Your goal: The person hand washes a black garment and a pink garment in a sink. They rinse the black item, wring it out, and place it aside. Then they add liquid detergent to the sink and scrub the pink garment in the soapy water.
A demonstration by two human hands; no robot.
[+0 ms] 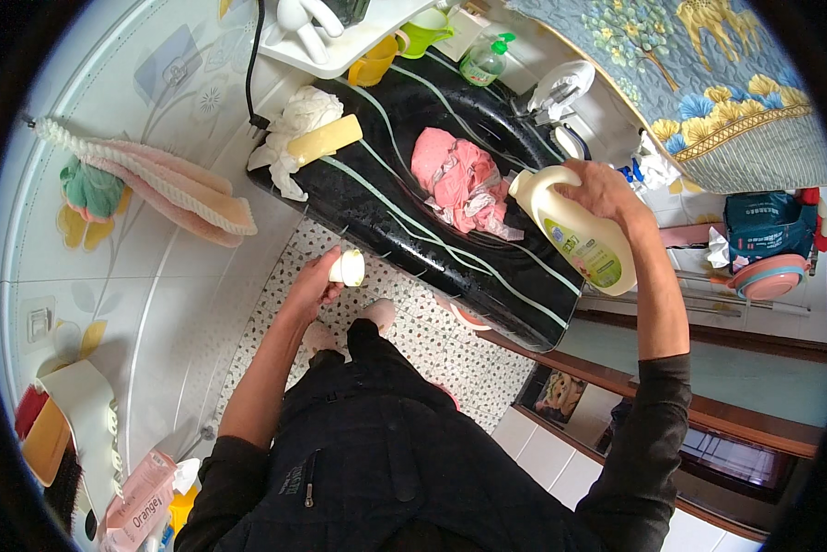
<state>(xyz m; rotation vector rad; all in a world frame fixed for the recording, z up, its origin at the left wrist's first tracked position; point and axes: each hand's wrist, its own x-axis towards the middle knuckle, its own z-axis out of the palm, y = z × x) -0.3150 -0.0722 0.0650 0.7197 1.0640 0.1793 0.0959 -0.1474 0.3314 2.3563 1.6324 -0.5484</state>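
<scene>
Cream plastic bottle (581, 235), right of centre in the frame, is tipped over with its mouth facing up-left toward the wet-looking pink cloth (459, 179) bunched in the black basin. Long axis runs on a diagonal, neck at the upper left and fat base at the lower right, so the base sits over the right end of the black striped counter (542, 327). The right hand (605, 193) has it by the loop handle near the neck, fingers curled round, so that grip is full, with the green-and-yellow label facing the camera. Over left of centre, the left hand (312, 283) is pinching a small cream cap (347, 268) in a narrow fingertip hold, out past the counter's front edge and above the speckled floor (275, 317). Upper left of the counter there's a yellow block (325, 140) lying against a crumpled white cloth (310, 110). Top of the frame, far side of the counter, you get a yellow cup (373, 64) and a clear pump bottle (483, 63) with a green top.
</scene>
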